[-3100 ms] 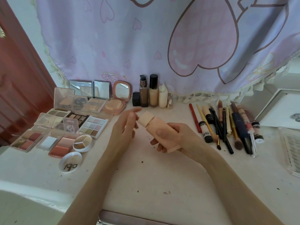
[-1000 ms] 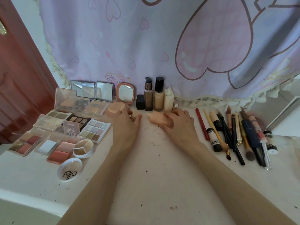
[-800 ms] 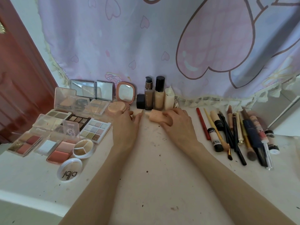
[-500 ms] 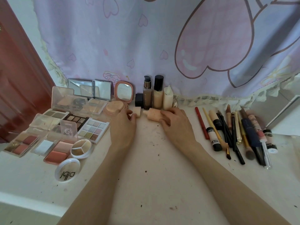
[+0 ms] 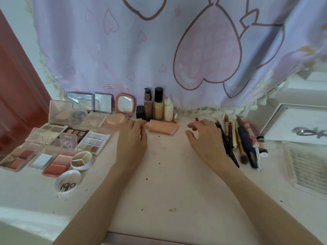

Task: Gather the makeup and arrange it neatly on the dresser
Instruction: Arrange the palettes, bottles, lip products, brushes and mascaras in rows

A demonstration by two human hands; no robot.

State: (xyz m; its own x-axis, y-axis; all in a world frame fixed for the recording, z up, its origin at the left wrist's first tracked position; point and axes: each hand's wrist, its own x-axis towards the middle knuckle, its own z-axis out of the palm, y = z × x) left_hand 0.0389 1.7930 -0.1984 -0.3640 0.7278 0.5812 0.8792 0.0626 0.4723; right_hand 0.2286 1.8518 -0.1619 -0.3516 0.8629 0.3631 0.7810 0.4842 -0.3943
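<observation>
Both hands, left hand [image 5: 131, 138] and right hand [image 5: 205, 138], hover with loose, empty fingers; the tube [image 5: 163, 128] at 12 o'clock lies flat on the worktop [image 5: 168, 183], best nudged square against the bottles [image 5: 158, 106].

- The round white lid [image 5: 67, 181] near the front left of the dresser has dark letters on it. They look upside down from here and seem to say "dldr" or something close. I cannot be sure.
- The clear flap [image 5: 68, 143] on one of the eye colour boxes has a small white heart drawn in dots and a tiny word above it, too small to read.
- The small tube [image 5: 263, 146] on the right has print, too blurry to read.
</observation>
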